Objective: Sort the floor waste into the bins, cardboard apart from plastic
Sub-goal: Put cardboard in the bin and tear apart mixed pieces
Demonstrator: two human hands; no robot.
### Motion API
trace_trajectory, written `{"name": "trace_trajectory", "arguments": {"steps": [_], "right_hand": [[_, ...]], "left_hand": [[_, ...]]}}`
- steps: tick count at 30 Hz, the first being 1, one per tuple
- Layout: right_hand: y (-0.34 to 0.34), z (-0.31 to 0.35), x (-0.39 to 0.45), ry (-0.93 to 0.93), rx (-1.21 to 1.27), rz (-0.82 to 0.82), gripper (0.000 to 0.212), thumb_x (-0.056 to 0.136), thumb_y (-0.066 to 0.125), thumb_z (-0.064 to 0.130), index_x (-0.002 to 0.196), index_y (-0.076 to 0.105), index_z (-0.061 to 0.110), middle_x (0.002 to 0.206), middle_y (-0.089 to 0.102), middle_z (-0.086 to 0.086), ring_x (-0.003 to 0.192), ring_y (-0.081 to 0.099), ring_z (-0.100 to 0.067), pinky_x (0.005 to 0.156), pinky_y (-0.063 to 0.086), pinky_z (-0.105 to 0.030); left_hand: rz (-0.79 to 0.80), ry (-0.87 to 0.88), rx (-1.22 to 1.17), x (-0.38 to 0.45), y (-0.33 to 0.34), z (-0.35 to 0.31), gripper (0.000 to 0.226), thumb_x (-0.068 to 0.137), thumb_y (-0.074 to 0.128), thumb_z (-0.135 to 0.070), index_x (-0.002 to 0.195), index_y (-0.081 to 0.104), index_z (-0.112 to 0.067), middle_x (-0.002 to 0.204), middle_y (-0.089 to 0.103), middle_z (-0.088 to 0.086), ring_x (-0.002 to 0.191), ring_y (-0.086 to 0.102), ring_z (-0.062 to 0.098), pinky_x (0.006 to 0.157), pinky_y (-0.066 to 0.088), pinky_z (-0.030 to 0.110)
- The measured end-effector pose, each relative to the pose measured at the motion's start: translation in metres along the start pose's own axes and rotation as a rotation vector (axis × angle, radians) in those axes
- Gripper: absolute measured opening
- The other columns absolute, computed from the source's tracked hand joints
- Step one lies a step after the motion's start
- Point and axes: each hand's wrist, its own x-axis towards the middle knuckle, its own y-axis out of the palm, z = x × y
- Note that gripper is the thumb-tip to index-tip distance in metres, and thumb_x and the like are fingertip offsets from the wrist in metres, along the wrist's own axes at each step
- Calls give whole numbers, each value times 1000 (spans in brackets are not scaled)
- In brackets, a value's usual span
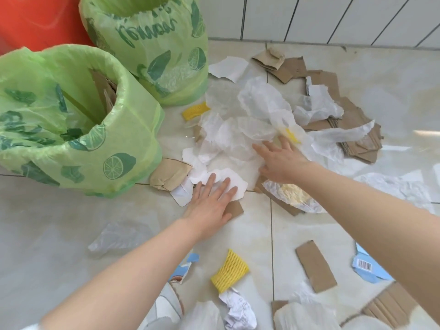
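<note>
Both hands lie open: left hand (212,206) on white paper (223,182), right hand (283,160) on plastic film (252,132). The cardboard strip (315,265) runs near-right to far-left. The near bin (71,115) holds cardboard.

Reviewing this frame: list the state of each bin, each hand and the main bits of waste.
Near bin: open, lined, cardboard inside.
Far bin: open, lined, contents unseen.
Left hand: open, flat on white paper.
Right hand: open, fingers spread on plastic film.
Yellow foam net: lying loose on floor.
Cardboard strip: flat on floor.
</note>
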Motion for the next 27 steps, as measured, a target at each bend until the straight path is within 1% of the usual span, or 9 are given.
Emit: {"name": "trace_trajectory", "arguments": {"steps": [7, 9, 11, 13, 16, 20, 23, 25, 27], "right_hand": [[33, 26, -44, -92, 89, -85, 54, 91, 47, 28, 141, 32, 13, 147, 33, -8, 137, 20, -34, 107, 33, -44], [42, 40, -58, -155, 84, -78, 55, 91, 49, 32, 140, 34, 12, 145, 35, -8, 135, 23, -34, 108, 32, -43], [50, 53, -67, -215, 54, -62, 58, 92, 48, 39, 141, 33, 11, 145, 35, -8, 136, 22, -35, 110, 28, -43], [56, 63, -69, -258, 42, -60, 60, 92, 47, 43, 140, 33, 10, 145, 35, -8, 135, 22, -35, 111, 28, -43], [57, 76, -66, -269, 86, -64, 62, 92, 49, 45, 139, 33, 9, 144, 34, -9, 131, 26, -35, 108, 31, -42], [51, 92, -56, -363, 14, -98, 64, 92, 52, 42, 142, 29, 10, 148, 28, -10, 133, 24, -36, 106, 34, -42], [47, 100, -49, -490, -130, -50, 75, 93, 49, 43, 150, 5, 22, 159, 7, -3, 143, 7, -36, 113, 21, -43], [48, 104, -47, -531, -211, -7, 73, 95, 42, 46, 151, 1, 22, 160, 3, -2, 146, -1, -33, 116, 11, -45], [54, 105, -50, -531, -249, -23, 67, 96, 41, 41, 150, 12, 14, 157, 13, -10, 145, 7, -35, 116, 10, -44]], "left_hand": [[-4, 85, -35, -43, 27, -9, 64, 95, 38, -43, 150, 5, -37, 158, -15, -16, 144, -24, 22, 117, -8, 48], [-180, 91, -139, -43, 23, -1, 52, 93, 37, -41, 144, 30, -31, 160, 4, -10, 148, -6, 20, 119, 7, 47], [-441, 42, -238, -42, 13, 12, 36, 88, 43, -32, 117, 56, -17, 151, 36, 4, 141, 28, 26, 109, 33, 47], [-608, -129, -279, -37, 1, 32, 24, 83, 52, -18, 103, 60, -8, 138, 48, 14, 127, 42, 33, 102, 39, 45], [-503, -356, -246, -28, -16, 59, 38, 84, 56, -7, 122, 54, -5, 144, 40, 19, 133, 34, 38, 110, 27, 45], [-246, -322, -107, -13, -29, 82, 57, 93, 41, -6, 146, 27, -20, 159, 14, 4, 146, 10, 30, 114, 20, 44], [-62, -298, 67, -7, -39, 85, 82, 89, 42, 5, 151, 2, -29, 160, -7, -5, 147, -3, 29, 113, 21, 45], [8, -290, 64, -6, -42, 86, 80, 90, 43, 0, 151, 1, -31, 160, -3, -4, 147, -5, 30, 114, 20, 46], [2, -306, 47, -9, -42, 86, 68, 89, 47, -11, 147, 16, -26, 152, 17, 6, 143, 10, 32, 111, 26, 45]]}}
